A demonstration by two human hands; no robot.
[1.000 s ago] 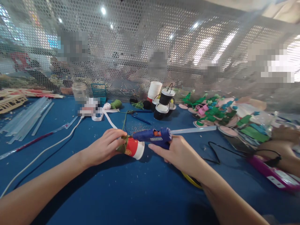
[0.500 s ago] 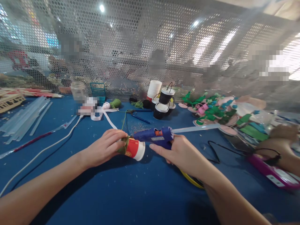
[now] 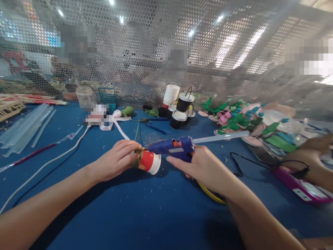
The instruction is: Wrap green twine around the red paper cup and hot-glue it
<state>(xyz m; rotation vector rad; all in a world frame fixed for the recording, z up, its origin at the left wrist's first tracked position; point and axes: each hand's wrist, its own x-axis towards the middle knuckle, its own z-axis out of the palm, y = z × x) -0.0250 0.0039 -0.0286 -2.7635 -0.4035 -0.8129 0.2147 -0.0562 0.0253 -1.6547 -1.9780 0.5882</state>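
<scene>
A red and white paper cup [image 3: 149, 162] lies tilted on its side, its base end wound with green yarn. My left hand [image 3: 118, 160] is closed around that yarn-covered end. From the cup a green strand runs back toward a green yarn ball [image 3: 127, 111]. My right hand [image 3: 199, 163] grips a blue hot glue gun [image 3: 173, 147], and a clear glue stick [image 3: 222, 136] sticks out of its rear. The gun's nozzle points left at the cup, close to the yarn edge; whether it touches I cannot tell.
Black-wrapped cups [image 3: 179, 118] and a stack of white cups [image 3: 171, 94] stand at the back. Felt pieces [image 3: 241, 119] pile up at right, near another person's hand [image 3: 309, 156] and a purple power strip [image 3: 299, 187]. Loose glue sticks [image 3: 27, 128] lie at left.
The camera view has shifted slightly. Both hands keep their hold, with the glue gun still against or near the cup. The other person's hand has moved a little at right.
</scene>
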